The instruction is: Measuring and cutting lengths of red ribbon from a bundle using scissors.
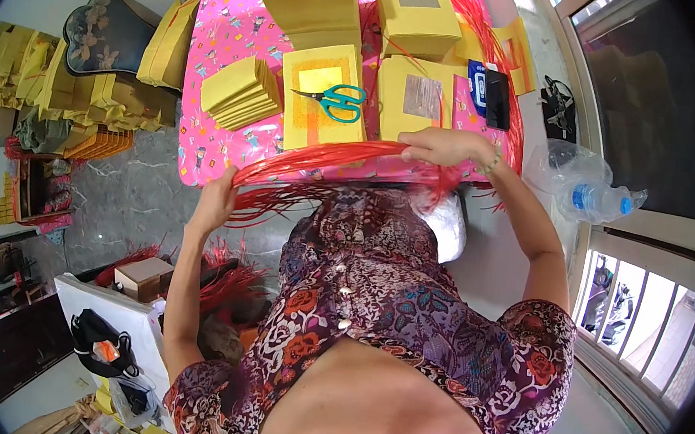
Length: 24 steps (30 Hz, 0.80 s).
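Note:
A bundle of thin red plastic strings stretches across the near edge of a table covered in pink patterned cloth. My left hand grips the bundle's left end below the table edge. My right hand, with a bracelet at the wrist, presses down on the bundle's right part at the table edge. Just behind the strings lies a stack of yellow paper sheets with green-handled scissors on top.
More yellow paper stacks and boxes cover the table, with a dark phone at its right. A plastic water bottle lies on the right sill. Yellow paper piles, a cardboard box and bags sit on the floor at left.

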Motion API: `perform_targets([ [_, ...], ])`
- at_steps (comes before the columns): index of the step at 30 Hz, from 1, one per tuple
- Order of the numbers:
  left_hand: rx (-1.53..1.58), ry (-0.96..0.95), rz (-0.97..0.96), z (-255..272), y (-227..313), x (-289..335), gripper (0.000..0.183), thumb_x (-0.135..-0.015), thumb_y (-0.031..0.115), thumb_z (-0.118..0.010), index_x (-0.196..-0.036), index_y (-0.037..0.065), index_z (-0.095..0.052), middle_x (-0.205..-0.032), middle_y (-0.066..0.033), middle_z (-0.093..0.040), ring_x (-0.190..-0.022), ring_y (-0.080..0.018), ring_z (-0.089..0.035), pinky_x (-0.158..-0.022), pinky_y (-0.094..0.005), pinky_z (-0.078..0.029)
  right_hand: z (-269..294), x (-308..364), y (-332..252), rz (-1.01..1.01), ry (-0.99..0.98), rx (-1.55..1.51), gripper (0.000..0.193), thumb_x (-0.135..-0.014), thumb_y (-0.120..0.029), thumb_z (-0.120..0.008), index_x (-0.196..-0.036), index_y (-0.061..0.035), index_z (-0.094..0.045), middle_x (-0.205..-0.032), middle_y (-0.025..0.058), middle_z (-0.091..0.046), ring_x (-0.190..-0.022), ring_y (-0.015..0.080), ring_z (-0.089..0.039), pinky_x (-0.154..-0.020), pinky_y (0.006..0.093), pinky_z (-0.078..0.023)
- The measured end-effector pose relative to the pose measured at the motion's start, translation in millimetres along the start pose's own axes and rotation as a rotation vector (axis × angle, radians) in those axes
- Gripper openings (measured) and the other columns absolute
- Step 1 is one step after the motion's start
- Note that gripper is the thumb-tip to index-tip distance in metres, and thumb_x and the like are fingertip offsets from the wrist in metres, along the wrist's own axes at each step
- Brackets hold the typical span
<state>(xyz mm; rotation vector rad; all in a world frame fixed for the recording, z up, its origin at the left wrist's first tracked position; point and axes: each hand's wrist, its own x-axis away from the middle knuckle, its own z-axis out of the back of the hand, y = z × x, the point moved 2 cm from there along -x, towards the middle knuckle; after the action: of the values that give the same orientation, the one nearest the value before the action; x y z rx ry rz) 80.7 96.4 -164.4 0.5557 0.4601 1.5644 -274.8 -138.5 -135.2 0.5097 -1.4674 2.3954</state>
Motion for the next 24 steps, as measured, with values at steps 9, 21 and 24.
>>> perform_targets([
  [9,-0.193,-0.052,-0.16,5.8,58.2,-34.6,0.081,-0.073,0.036,-0.072,-0.134,0.003,-0.03,-0.119,-0.0223,-0.048,-0.109,-0.0374,-0.047,-0.098,-0.0445,-0.032,-3.0,-26.5,-50.7,0.024,0.162,0.397,0.025,-0.091,-0.024,-0.044,-0.091,0.001,-0.045,-0.077,0.022,-0.059,-0.078,0.0395,-0.058,-0.066,0.0462,-0.044],
  [21,0.094,-0.331,-0.074,-18.6,111.9,-55.7,0.026,-0.091,0.019,-0.049,-0.109,0.0,-0.046,-0.081,-0.0236,-0.059,-0.075,-0.0406,-0.057,-0.064,-0.0423,-0.044,-25.0,-46.6,-52.1,0.189,0.283,0.595,0.011,-0.081,-0.011,-0.051,-0.085,-0.0025,-0.044,-0.073,0.0159,-0.056,-0.07,0.0334,-0.057,-0.067,0.0413,-0.041],
  [24,0.132,-0.209,-0.049,0.4,70.7,-33.5,0.022,-0.09,0.017,-0.049,-0.105,0.001,-0.047,-0.079,-0.0244,-0.058,-0.074,-0.0417,-0.056,-0.062,-0.0435,-0.043,-9.1,-19.4,-13.8,0.107,0.373,0.651,0.007,-0.082,-0.009,-0.048,-0.083,-0.0043,-0.044,-0.075,0.0131,-0.056,-0.074,0.0316,-0.057,-0.072,0.041,-0.038],
])
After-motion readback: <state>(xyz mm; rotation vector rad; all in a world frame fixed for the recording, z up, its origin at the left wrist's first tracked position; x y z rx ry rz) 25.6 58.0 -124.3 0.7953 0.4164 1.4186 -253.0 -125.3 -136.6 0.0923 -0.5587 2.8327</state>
